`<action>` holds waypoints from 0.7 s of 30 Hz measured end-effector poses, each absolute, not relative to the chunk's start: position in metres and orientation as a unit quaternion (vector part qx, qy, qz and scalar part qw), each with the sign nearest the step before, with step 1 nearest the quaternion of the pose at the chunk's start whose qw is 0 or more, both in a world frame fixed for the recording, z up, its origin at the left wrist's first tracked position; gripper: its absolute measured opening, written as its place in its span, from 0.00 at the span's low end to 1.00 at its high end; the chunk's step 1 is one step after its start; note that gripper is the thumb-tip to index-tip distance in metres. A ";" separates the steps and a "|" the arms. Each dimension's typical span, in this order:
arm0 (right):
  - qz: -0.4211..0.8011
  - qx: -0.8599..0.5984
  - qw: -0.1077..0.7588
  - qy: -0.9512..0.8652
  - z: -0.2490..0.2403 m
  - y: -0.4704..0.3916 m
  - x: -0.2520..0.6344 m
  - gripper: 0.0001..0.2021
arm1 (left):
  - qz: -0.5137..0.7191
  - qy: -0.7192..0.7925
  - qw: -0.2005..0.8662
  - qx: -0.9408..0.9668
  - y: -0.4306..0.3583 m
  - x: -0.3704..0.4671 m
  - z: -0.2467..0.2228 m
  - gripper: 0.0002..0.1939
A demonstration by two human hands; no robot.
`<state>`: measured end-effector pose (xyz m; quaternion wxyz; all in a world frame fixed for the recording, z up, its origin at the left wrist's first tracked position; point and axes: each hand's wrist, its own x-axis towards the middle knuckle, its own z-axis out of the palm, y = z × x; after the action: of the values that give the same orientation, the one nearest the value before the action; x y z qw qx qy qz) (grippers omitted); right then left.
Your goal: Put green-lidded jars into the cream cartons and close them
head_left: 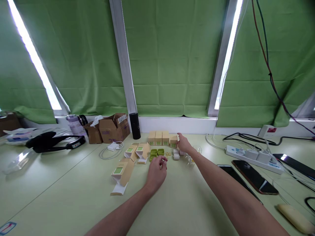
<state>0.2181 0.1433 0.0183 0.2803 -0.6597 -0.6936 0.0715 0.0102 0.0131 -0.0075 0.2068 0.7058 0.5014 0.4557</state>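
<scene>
My right hand (183,143) is closed at the right side of a small tan cardboard box (173,141), the last in a row. To its left stand three similar tan boxes (158,138) with green-and-white labels. My left hand (157,170) is over the table with its fingers curled toward the thumb; what lies between them, if anything, is too small to make out. Just beyond it sit green square cups (157,152) and tiny yellowish pieces (168,153). White rounded pieces (176,154) lie between my hands. Three opened tan boxes (125,170) with white inner flaps lie to the left.
Clear plastic pieces (193,157) lie under my right forearm. At right are a power strip (254,159), phones (256,177) and cables. At back left stand an open brown carton (114,127), a black cylinder (135,126) and a white charger with cable (113,147).
</scene>
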 end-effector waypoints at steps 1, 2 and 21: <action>0.060 -0.663 0.273 -0.695 0.019 0.140 0.217 0.19 | 0.454 0.503 0.207 0.705 0.014 0.010 -0.008 0.09; 0.047 -0.666 0.265 -0.696 0.020 0.136 0.216 0.20 | 0.453 0.506 0.208 0.704 0.014 0.010 -0.007 0.09; -0.045 -0.680 0.099 -0.725 0.023 0.121 0.188 0.17 | 0.449 0.492 0.204 0.717 0.009 0.012 -0.004 0.09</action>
<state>0.1882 0.1213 0.0229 0.0994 -0.6798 -0.7252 -0.0450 0.0119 0.0095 -0.0043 0.2036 0.7173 0.4922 0.4492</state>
